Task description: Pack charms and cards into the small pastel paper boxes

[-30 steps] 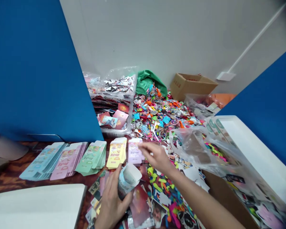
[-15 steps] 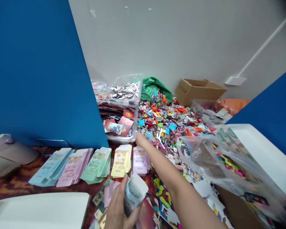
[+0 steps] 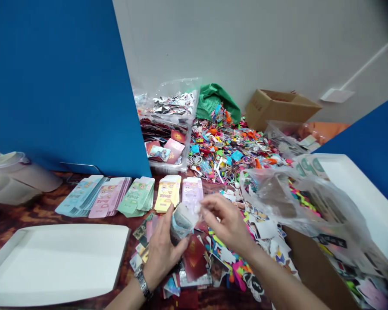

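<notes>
My left hand (image 3: pixel 163 243), with a metal watch on the wrist, is wrapped round a small light-blue paper box (image 3: pixel 181 226). Its open top tilts up toward the right. Fingers curled and pressed together, my right hand (image 3: pixel 224 219) is just right of the box's mouth. Something small and whitish shows at its fingertips, too blurred to name. Behind the hands stand stacks of flat printed boxes: blue (image 3: pixel 80 196), pink (image 3: pixel 108 197), green (image 3: pixel 137 196), yellow (image 3: pixel 168 193) and purple (image 3: pixel 192 191). Under the hands lie loose cards and a dark red booklet (image 3: pixel 194 258).
A white tray (image 3: pixel 58 262) lies at the left. Clear bins (image 3: pixel 184 165) of cards and stickers stand behind the stacks, beside a heap of small colourful trinkets (image 3: pixel 229 148). A cardboard box (image 3: pixel 278 110), plastic bags (image 3: pixel 278 193) and blue partitions (image 3: pixel 61 86) bound the space.
My right hand has come back from the far side, by the card bin and trinket heap, to the mouth of the blue box. My left hand still holds that box. The view has shifted.
</notes>
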`<state>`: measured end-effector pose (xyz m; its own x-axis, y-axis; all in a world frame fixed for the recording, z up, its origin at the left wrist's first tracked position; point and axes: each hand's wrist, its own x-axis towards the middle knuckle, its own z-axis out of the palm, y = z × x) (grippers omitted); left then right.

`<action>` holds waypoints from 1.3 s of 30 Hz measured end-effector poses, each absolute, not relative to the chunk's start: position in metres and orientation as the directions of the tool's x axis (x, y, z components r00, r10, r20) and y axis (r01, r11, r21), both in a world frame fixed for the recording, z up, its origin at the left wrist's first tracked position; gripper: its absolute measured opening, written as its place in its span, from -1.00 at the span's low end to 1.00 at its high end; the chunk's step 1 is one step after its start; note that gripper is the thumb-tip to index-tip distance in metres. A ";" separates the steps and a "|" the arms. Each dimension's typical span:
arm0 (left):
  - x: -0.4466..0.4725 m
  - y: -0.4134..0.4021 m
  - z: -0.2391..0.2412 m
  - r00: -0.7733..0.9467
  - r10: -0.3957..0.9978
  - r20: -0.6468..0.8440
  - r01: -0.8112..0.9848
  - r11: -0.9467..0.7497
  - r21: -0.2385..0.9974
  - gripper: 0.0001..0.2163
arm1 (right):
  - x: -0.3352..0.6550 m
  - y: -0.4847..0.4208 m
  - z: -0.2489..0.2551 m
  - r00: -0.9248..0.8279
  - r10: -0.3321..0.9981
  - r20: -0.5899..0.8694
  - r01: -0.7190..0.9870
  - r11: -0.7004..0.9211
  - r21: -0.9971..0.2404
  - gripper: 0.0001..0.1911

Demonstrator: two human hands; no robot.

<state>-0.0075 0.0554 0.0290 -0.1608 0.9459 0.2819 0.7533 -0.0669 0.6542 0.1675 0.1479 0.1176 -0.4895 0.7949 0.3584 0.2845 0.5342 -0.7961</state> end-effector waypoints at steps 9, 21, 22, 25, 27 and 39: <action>-0.003 0.044 0.035 -0.163 0.924 0.346 0.739 -0.118 0.663 -0.30 | 0.145 0.108 0.100 -0.431 0.672 0.602 0.379 0.740 -0.555 -0.86; -0.003 0.036 0.037 -0.163 0.911 0.380 0.737 -0.143 0.660 -0.31 | 0.149 0.100 0.095 -0.500 0.553 0.666 0.465 0.820 -0.332 -0.86; -0.004 0.035 0.038 -0.158 0.909 0.385 0.738 -0.150 0.657 -0.31 | 0.150 0.099 0.095 -0.518 0.539 0.664 0.484 0.825 -0.292 -0.86; -0.004 0.033 0.038 -0.141 0.905 0.402 0.733 -0.177 0.657 -0.32 | 0.152 0.096 0.093 -0.551 0.542 0.634 0.505 0.822 -0.263 -0.84; -0.004 0.033 0.038 -0.122 0.900 0.419 0.724 -0.208 0.658 -0.32 | 0.153 0.095 0.093 -0.570 0.574 0.588 0.485 0.813 -0.322 -0.84; -0.008 0.030 0.038 -0.077 0.895 0.439 0.665 -0.282 0.691 -0.51 | 0.167 0.102 0.101 -0.601 0.630 0.492 0.298 0.748 -0.593 -0.75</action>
